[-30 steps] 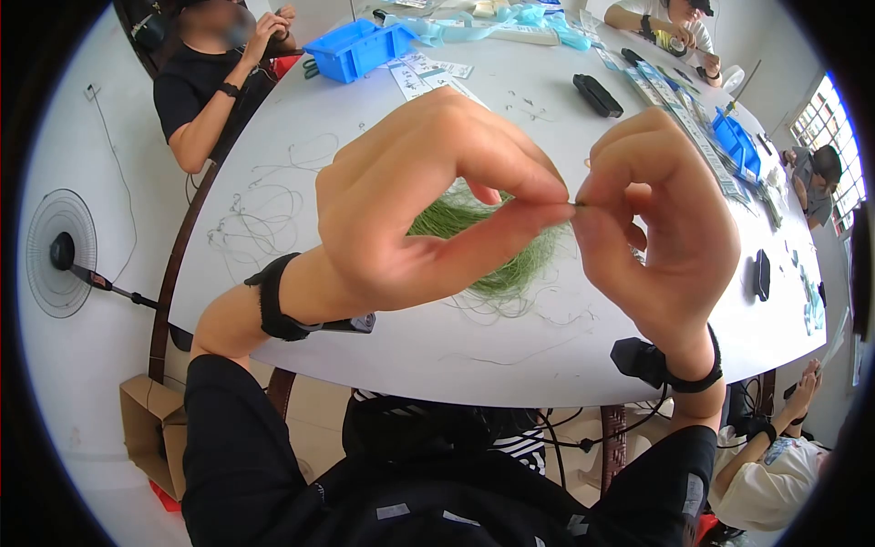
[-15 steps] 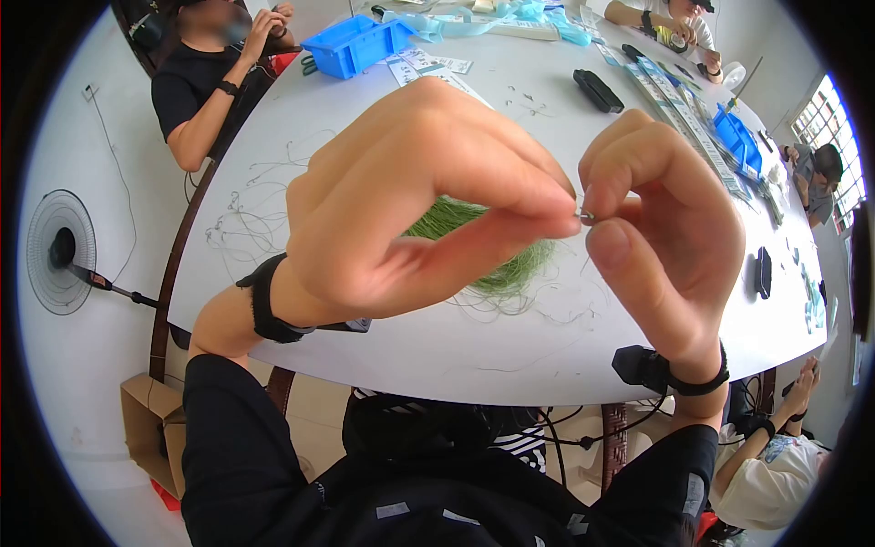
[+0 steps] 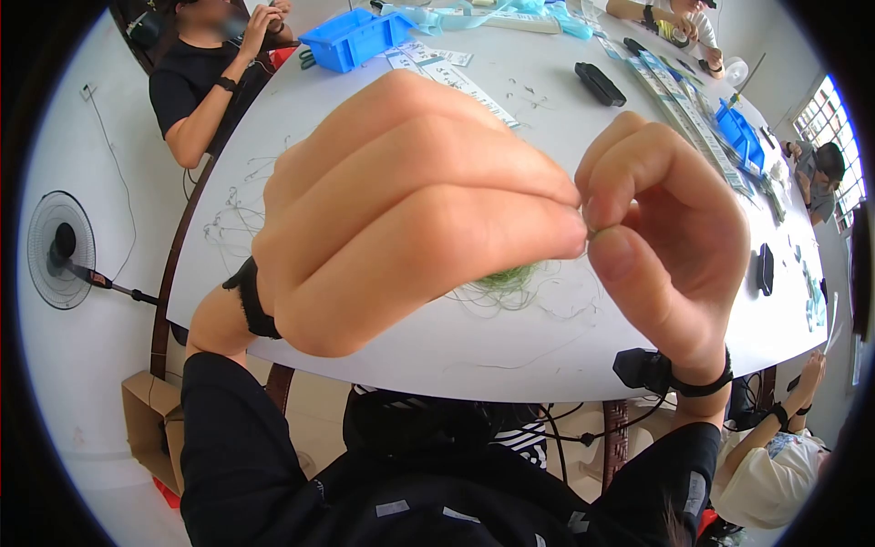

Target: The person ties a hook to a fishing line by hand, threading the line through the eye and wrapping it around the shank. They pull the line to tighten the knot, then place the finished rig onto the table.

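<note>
My left hand (image 3: 410, 210) is held above the table with its fingers pressed together in a pinch, its back turned to me. My right hand (image 3: 670, 219) pinches with thumb and index finger, its tip almost meeting the left fingertips. Whatever lies between them is too small and too covered to name. Below, partly hidden by my left hand, a bundle of thin green line (image 3: 507, 278) rests on the white table (image 3: 565, 356). Fine loose strands (image 3: 232, 223) with small curled ends lie to the left.
At the back stand a blue bin (image 3: 351, 44) and printed strips (image 3: 460, 77). A black case (image 3: 600, 84) lies beyond my right hand, with another blue bin (image 3: 740, 137) farther right. Co-workers sit around the table. A fan (image 3: 62, 251) and a cardboard box (image 3: 150, 419) are left.
My left hand has rolled over, so its back and knuckles now face me and cover more of the green bundle. The tiny metallic piece seen between the fingertips is now hidden.
</note>
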`<state>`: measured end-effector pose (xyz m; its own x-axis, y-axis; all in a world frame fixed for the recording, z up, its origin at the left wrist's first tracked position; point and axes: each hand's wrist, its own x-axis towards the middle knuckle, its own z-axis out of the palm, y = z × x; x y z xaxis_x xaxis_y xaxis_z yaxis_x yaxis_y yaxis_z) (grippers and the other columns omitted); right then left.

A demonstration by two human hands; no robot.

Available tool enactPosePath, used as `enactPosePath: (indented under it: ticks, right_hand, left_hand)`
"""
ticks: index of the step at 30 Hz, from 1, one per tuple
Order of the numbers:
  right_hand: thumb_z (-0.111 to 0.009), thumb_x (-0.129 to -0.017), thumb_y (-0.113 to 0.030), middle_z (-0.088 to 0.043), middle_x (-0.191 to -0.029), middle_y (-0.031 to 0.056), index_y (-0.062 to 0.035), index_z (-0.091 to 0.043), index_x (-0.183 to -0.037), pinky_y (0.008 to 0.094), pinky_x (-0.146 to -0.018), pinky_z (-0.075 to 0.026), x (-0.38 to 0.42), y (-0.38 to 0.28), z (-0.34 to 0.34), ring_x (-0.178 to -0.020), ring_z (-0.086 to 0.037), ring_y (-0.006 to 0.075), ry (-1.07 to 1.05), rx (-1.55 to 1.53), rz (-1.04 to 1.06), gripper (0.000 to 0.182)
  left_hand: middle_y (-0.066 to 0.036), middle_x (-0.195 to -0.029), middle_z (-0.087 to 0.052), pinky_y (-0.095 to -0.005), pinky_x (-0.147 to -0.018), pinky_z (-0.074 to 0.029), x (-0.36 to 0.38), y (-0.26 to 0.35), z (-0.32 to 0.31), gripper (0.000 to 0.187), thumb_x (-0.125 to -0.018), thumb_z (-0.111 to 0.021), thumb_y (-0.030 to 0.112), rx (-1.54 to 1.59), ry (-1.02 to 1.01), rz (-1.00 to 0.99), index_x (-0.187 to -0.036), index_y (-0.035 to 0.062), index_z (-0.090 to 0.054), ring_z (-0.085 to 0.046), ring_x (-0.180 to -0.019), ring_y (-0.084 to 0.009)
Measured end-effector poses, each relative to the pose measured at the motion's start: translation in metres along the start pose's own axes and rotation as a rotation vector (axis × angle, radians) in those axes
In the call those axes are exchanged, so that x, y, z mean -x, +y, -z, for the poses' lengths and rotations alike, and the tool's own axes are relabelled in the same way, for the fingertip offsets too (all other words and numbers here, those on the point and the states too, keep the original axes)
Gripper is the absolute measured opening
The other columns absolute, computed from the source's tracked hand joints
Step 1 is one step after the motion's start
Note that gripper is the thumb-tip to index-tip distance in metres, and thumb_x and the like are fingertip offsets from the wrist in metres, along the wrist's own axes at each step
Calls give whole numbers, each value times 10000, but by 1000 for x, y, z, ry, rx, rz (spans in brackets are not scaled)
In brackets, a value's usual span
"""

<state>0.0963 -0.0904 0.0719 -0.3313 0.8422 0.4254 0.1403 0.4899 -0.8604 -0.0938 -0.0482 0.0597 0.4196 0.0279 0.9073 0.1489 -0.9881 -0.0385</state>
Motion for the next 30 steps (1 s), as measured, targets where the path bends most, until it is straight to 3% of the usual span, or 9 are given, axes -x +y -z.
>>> enactPosePath:
  ticks: [17,22,30]
  right_hand:
    - [-611,-749,-137,-448,-792,68,3,-486,-799,208,-560,-309,1,1,2,-677,-395,112,22,261,256,194]
    - [-594,-723,-48,-466,-815,75,13,-508,-824,181,-508,-290,3,14,0,-655,-395,92,135,361,431,146]
    - [-600,-672,26,-514,-825,82,4,-551,-815,175,-463,-268,1,12,1,-615,-411,69,145,391,426,153]
  left_hand:
    - [-103,-859,-643,-246,-597,-436,-1,-11,1,295,-646,-757,26,175,-57,-47,-884,58,-586,-540,-708,-175]
    - [-141,-860,-632,-252,-614,-433,-2,-14,3,263,-685,-733,9,270,-126,23,-883,18,-561,-546,-711,-177]
    - [-159,-867,-617,-252,-616,-430,-1,-15,2,249,-715,-724,17,344,-178,131,-886,-4,-544,-560,-711,-170]
